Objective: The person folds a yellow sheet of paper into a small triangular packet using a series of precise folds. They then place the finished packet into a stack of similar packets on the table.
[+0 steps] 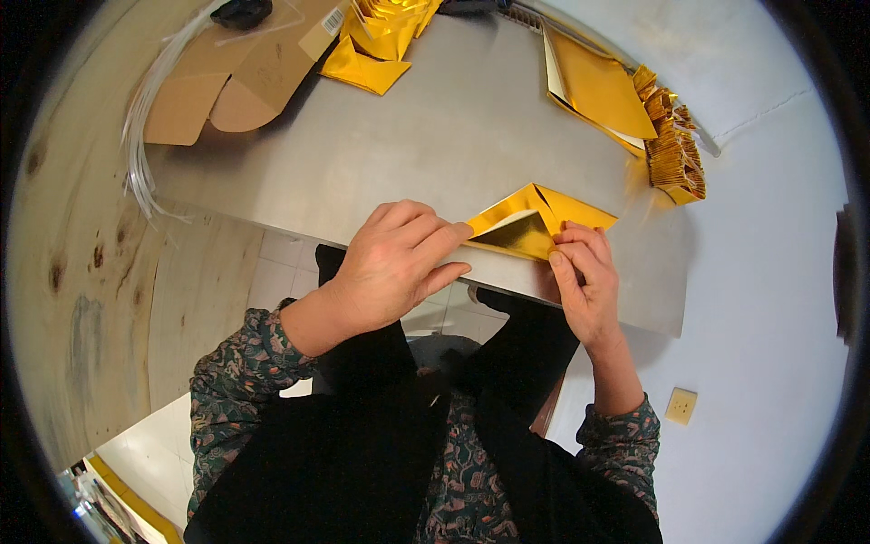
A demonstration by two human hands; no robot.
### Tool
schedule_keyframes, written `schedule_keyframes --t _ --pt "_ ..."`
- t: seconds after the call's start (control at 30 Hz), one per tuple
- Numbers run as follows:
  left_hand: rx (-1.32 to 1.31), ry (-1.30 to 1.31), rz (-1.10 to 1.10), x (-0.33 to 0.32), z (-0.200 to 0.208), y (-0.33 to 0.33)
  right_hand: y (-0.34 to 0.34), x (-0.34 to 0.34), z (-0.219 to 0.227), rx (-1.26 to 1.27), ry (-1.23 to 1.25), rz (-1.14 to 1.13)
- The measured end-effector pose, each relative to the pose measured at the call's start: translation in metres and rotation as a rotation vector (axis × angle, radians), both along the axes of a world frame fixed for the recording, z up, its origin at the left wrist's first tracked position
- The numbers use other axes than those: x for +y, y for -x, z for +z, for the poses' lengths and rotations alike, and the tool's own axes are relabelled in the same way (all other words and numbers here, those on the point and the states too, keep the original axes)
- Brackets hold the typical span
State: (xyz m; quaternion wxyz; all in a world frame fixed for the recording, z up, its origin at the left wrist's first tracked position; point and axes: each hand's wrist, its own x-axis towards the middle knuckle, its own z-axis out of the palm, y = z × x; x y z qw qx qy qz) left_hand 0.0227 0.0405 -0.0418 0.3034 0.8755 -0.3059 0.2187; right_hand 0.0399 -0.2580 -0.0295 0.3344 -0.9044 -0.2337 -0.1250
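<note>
A partly folded sheet of gold foil paper (571,210) lies at the near edge of the metal table, with a raised flap and a bit of pale underside showing. At its left corner, the curled fingers of my left hand (388,263) hold the paper down. The thumb of that hand sits lower, apart from the index fingertip. My right hand (587,276) pinches the paper's right part between thumb and fingers, near the front edge.
On the metal table (408,150), folded gold pieces (367,68) and brown cardboard (263,82) lie far left. Flat gold sheets (598,82) and a bundle of folded gold pieces (675,154) are far right. Clear plastic strips (136,154) hang at the left. A white wall (761,227) borders the right.
</note>
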Motion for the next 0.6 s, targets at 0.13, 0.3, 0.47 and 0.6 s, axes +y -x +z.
schedule_keyframes --t 0.13,0.3,0.47,0.6 --pt "-0.008 0.030 0.012 -0.003 -0.003 -0.007 0.004 -0.001 0.000 -0.021 0.009 0.006" --pt "-0.009 0.072 -0.011 -0.001 -0.004 0.000 0.009 -0.010 -0.002 -0.074 0.101 0.092" --pt "-0.081 0.021 -0.073 -0.003 -0.008 0.002 0.012 -0.006 0.001 -0.075 0.157 0.093" --pt "-0.079 0.004 -0.062 -0.006 -0.013 0.005 0.020 -0.001 0.008 -0.158 0.198 0.055"
